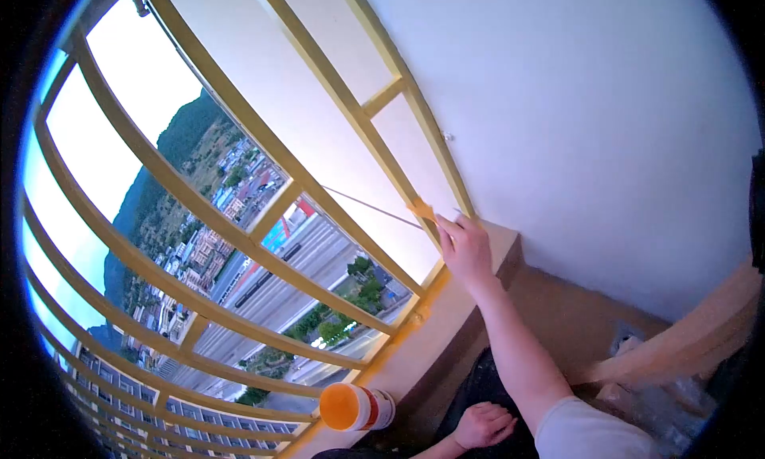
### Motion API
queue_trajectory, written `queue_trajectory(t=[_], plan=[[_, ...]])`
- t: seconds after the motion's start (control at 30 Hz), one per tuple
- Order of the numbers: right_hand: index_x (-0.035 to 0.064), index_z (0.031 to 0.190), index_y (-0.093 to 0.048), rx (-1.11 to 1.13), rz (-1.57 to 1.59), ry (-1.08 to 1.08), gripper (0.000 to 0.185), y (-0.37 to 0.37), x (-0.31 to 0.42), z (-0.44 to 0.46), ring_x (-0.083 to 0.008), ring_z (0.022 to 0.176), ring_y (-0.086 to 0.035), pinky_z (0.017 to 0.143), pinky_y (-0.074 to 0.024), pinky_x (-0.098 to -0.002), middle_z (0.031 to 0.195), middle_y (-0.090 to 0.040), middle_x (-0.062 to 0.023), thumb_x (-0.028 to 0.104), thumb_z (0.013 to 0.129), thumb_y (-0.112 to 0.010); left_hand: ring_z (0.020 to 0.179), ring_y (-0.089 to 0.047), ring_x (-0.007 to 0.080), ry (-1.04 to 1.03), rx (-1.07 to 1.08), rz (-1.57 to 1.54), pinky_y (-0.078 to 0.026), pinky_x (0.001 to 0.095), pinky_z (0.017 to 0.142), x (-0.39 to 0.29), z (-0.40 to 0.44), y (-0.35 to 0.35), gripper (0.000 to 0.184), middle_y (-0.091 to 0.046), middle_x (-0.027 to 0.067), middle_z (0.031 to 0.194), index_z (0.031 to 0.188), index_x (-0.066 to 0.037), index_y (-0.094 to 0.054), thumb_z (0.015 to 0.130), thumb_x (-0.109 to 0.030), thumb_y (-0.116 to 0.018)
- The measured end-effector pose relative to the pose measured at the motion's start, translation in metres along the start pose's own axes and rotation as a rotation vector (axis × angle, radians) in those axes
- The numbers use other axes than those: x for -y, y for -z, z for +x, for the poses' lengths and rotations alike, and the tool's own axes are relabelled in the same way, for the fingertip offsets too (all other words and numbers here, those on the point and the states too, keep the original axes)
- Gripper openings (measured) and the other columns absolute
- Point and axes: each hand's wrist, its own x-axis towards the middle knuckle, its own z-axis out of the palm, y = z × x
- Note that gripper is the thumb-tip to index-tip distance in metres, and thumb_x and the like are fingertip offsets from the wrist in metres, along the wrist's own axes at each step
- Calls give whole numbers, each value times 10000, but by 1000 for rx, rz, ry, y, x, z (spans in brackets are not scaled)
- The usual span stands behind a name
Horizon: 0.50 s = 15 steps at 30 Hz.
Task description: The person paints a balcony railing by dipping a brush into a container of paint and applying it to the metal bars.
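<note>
My right hand (466, 245) is closed around a paintbrush (421, 209), whose orange bristles press against a yellow railing bar (390, 166) near its lower end. My left hand (484, 424) rests on my dark-trousered leg, its fingers curled in and nothing visible in them. Left of that hand, on the ledge, a white tub (381, 409) stands tilted in the view, with orange paint (340, 406) showing inside. Wet-looking orange paint (417, 315) marks the ledge at the foot of the bars.
A white wall (590, 116) rises on the right. The ledge (454, 311) runs along the base of the railing. Beyond the bars lie a road, buildings and a hill, far below. A wooden beam (685, 327) and plastic-looking clutter (649, 391) are at the lower right.
</note>
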Motion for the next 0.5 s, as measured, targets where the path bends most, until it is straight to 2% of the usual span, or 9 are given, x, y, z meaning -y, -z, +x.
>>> queue_trajectory(t=[0.03, 0.07, 0.13, 0.17, 0.2, 0.27, 0.3, 0.37, 0.5], plan=[[116, 1185, -756, 146, -126, -46, 241, 11, 2, 3, -308, 758, -624, 678, -508, -440, 818, -595, -125, 138, 962, -669, 682, -666, 224, 6, -20, -12, -540, 345, 632, 0, 1, -2, 148, -669, 58, 787, 780, -87, -658, 846, -141, -779], [116, 1185, -756, 140, -120, -37, 241, 18, 6, 8, -308, 758, -624, 678, -508, -440, 818, -595, -125, 138, 962, -669, 686, -669, 223, 15, -41, -24, -541, 344, 637, 0, 0, -4, 150, -673, 59, 791, 782, -86, -655, 850, -143, -776], [90, 1174, -750, -63, 80, -70, 235, 28, 13, 10, -318, 776, -641, 689, -516, -456, 828, -609, -127, 129, 961, -659, 691, -673, 223, 15, -23, -1, -544, 343, 638, 2, -6, -7, 160, -680, 60, 797, 773, -85, -647, 856, -144, -771], [58, 1120, -764, -139, 69, 49, 196, 29, 14, 14, -309, 699, -655, 646, -520, -422, 789, -652, -117, 133, 966, -670, 690, -673, 224, 10, -30, 1, -544, 343, 637, 2, -7, -9, 163, -679, 60, 796, 770, -84, -646, 855, -144, -771], [58, 1120, -764, -144, 71, 48, 196, 25, 12, 12, -309, 699, -655, 646, -520, -422, 789, -652, -117, 133, 966, -670, 689, -673, 224, 4, -36, 1, -544, 343, 635, 2, -6, -9, 166, -678, 61, 795, 768, -82, -644, 855, -144, -771], [55, 1052, -785, -191, 417, -125, 151, 16, 6, 11, -287, 630, -671, 589, -514, -378, 747, -693, -112, 136, 959, -699, 638, -649, 217, -18, -54, 13, -539, 333, 617, 4, -7, -12, 186, -664, 43, 762, 739, -91, -634, 844, -136, -780], [55, 1052, -785, -197, 414, -113, 151, 22, 14, 21, -287, 630, -671, 589, -514, -378, 747, -693, -112, 136, 959, -699, 693, -657, 251, 13, 25, 63, -548, 357, 659, 9, -18, -19, 175, -671, 83, 812, 805, -62, -647, 868, -180, -759], [60, 993, -801, -424, 550, -93, 117, 30, 46, 40, -264, 577, -669, 552, -499, -346, 705, -705, -114, 139, 942, -732, 747, -663, 288, 49, 103, 113, -555, 385, 701, 9, -31, -23, 205, -677, 124, 861, 868, -35, -661, 889, -223, -739], [87, 1166, -757, -467, 335, 204, 223, 43, 98, 132, -257, 700, -666, 655, -531, -380, 807, -691, -110, 123, 951, -709, 749, -657, 295, 29, 28, 82, -550, 401, 703, -7, -9, -6, 194, -673, 122, 857, 860, -41, -664, 872, -219, -739]])
